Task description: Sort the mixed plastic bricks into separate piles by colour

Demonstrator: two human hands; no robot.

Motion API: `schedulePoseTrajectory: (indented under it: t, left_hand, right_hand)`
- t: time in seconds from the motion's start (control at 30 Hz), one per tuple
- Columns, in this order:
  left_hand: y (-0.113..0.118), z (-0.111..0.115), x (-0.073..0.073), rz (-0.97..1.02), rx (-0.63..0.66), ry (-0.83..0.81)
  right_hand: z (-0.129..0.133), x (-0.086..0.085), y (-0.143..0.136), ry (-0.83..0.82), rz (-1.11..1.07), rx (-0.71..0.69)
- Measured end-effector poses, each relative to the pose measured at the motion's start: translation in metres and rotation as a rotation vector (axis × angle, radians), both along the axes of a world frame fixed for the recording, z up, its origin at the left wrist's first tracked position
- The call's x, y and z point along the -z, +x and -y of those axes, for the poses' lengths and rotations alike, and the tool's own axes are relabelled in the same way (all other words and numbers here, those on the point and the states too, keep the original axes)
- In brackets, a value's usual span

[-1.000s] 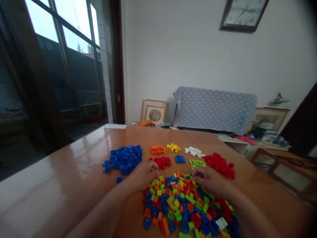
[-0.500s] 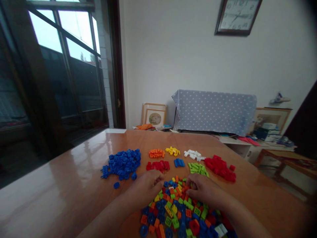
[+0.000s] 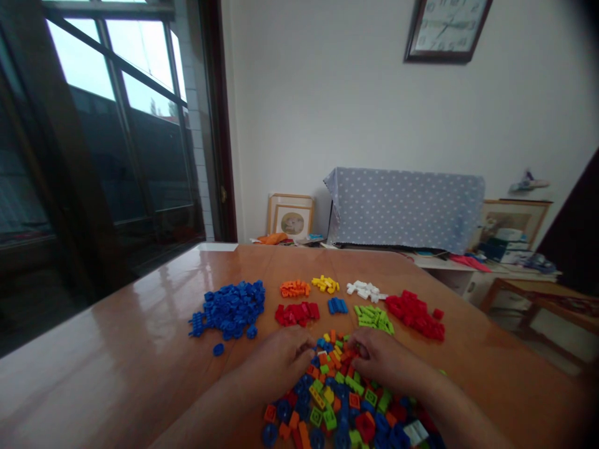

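Observation:
A mixed pile of toy building bricks [image 3: 334, 399] in orange, green, blue, red and yellow spreads over the near part of the table. My left hand [image 3: 289, 354] rests at the pile's upper left edge, fingers curled in toward the thumb. Across from it, at the upper right edge, my right hand [image 3: 377, 354] is bent the same way. Whatever either hand pinches is hidden or too small to make out. Just beyond my left hand lies a group of red bricks [image 3: 297, 313]; beyond my right hand are light green bricks [image 3: 373, 318].
On the brown table [image 3: 140, 337], a large heap of blue pieces [image 3: 231, 308] lies left, with one blue round piece [image 3: 218, 350] apart. Further groups are orange [image 3: 294, 288], yellow [image 3: 326, 284], small blue [image 3: 337, 305], white [image 3: 365, 290] and red [image 3: 415, 315].
My left hand has shifted slightly right and down, deeper over the pile's edge. My right hand has moved slightly left. The camera view has shifted a little.

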State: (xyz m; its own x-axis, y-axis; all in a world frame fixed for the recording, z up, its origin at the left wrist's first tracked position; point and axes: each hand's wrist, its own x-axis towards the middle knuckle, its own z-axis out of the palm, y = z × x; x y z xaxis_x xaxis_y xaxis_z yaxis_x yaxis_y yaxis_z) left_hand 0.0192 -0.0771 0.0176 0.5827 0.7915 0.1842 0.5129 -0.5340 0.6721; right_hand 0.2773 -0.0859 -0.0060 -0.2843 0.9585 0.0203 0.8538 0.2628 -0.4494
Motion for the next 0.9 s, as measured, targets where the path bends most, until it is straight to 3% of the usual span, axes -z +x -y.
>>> schedulePoseTrajectory:
  t: [0.5, 0.73, 0.9]
  left_hand:
    - [0.001, 0.002, -0.002, -0.081, 0.004, 0.079]
    - [0.001, 0.001, -0.002, -0.072, 0.003, 0.103]
    - [0.001, 0.002, -0.002, -0.083, -0.008, 0.110]
  right_hand:
    - [-0.003, 0.001, -0.001, 0.015, 0.005, 0.029]
    - [-0.007, -0.003, 0.011, 0.053, -0.074, 0.118]
    - [-0.003, -0.006, 0.017, -0.049, -0.061, 0.072]
